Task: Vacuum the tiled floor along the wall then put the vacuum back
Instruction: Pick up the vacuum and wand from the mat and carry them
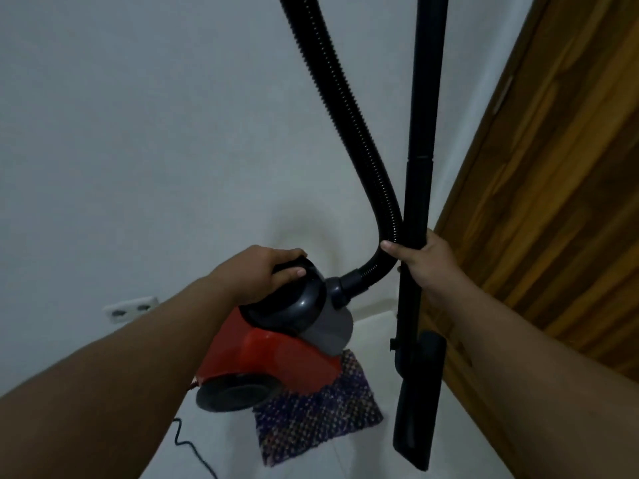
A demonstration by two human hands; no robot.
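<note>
A red and grey canister vacuum [273, 354] hangs tilted above the floor near the white wall. My left hand [262, 271] grips its black carry handle on top. A ribbed black hose [332, 108] rises from the vacuum's front and runs out of the top of the view. My right hand [425, 261] holds the black wand tube [420, 167] upright, its thumb against the hose bend. The wand's floor nozzle [416, 409] hangs edge-on, pointing down near the floor.
A small woven mat [318, 416] lies on the pale tiled floor [366, 454] under the vacuum. A wall socket [129, 307] sits low on the white wall at left. A black power cord [193, 447] trails on the floor. A wooden door [560, 188] stands at right.
</note>
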